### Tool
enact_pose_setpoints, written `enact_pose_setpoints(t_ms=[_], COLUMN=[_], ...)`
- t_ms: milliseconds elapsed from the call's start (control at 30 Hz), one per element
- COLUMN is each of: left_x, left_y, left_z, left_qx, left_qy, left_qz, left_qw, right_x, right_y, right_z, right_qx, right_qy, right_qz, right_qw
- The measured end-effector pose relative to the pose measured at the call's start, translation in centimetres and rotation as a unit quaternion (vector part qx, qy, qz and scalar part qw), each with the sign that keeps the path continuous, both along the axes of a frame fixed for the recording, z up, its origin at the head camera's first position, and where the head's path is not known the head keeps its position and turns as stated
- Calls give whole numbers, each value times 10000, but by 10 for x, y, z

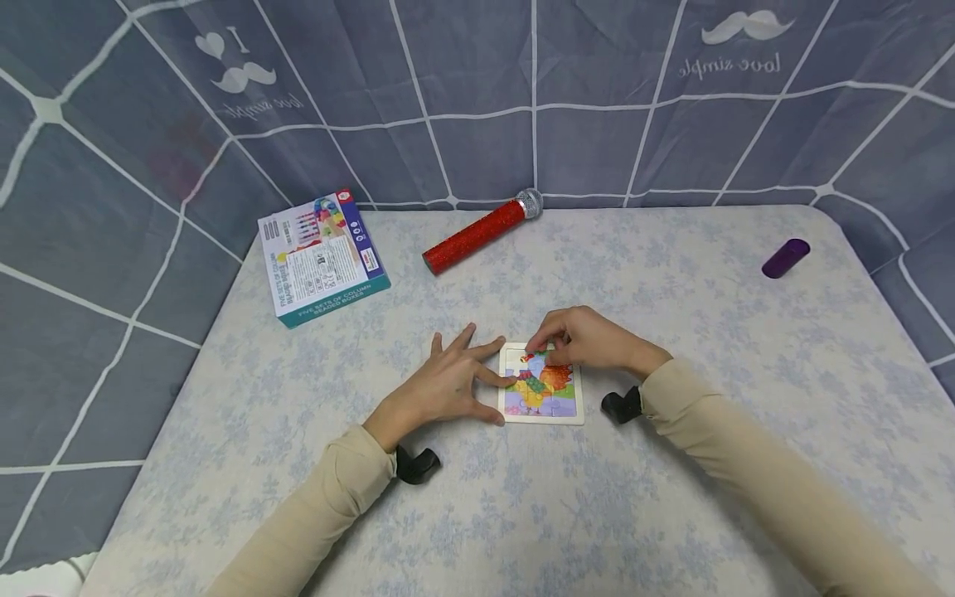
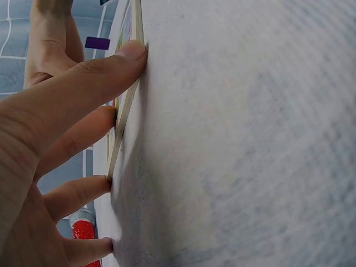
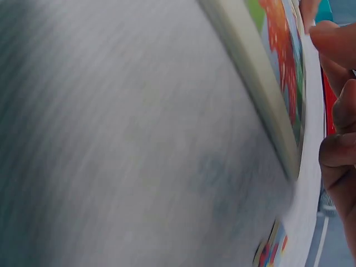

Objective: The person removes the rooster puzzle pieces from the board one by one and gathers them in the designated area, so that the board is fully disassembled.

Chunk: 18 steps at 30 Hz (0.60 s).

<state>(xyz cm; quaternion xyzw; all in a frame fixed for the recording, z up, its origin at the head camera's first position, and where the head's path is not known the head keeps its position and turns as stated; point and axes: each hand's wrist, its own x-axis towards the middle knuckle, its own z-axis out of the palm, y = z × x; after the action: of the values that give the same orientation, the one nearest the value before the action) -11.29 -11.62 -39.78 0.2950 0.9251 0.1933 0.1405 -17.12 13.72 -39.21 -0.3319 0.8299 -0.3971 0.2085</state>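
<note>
A jigsaw puzzle (image 1: 533, 405) of a yellow and orange bird lies flat in a pale square frame (image 1: 548, 420). My left hand (image 1: 448, 383) spreads its fingers at the frame's left side; the thumb touches the lower left corner and the index finger reaches onto the picture. In the left wrist view, that thumb (image 2: 133, 50) presses the frame's edge (image 2: 127, 105). Over the puzzle's top part, my right hand (image 1: 589, 338) has curled fingers and pinches a small puzzle piece, mostly hidden by the fingertips. The upper left of the picture shows bare white backing.
Behind the puzzle lies a red glittery microphone (image 1: 477, 239). A bead-set box (image 1: 321, 257) stands at the back left, a purple oblong object (image 1: 786, 258) at the far right. Loose colourful pieces (image 3: 272, 245) lie beside the frame in the right wrist view. Fabric walls border the table.
</note>
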Motion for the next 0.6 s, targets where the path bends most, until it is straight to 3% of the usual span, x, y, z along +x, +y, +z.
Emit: enact_pose_setpoints(t_ms=[233,600], left_x=[0,0], left_y=[0,1], left_z=[-1,1], left_qx=[20,27], left_qy=[36,-24], left_qz=[-22,-21], left_qw=[10000,10000], right_x=[0,0], right_y=[-10,-11], right_z=[1,0], right_qx=[384,407], right_qy=[31,41], right_qz=[301,207], right_qw=[9988,9989])
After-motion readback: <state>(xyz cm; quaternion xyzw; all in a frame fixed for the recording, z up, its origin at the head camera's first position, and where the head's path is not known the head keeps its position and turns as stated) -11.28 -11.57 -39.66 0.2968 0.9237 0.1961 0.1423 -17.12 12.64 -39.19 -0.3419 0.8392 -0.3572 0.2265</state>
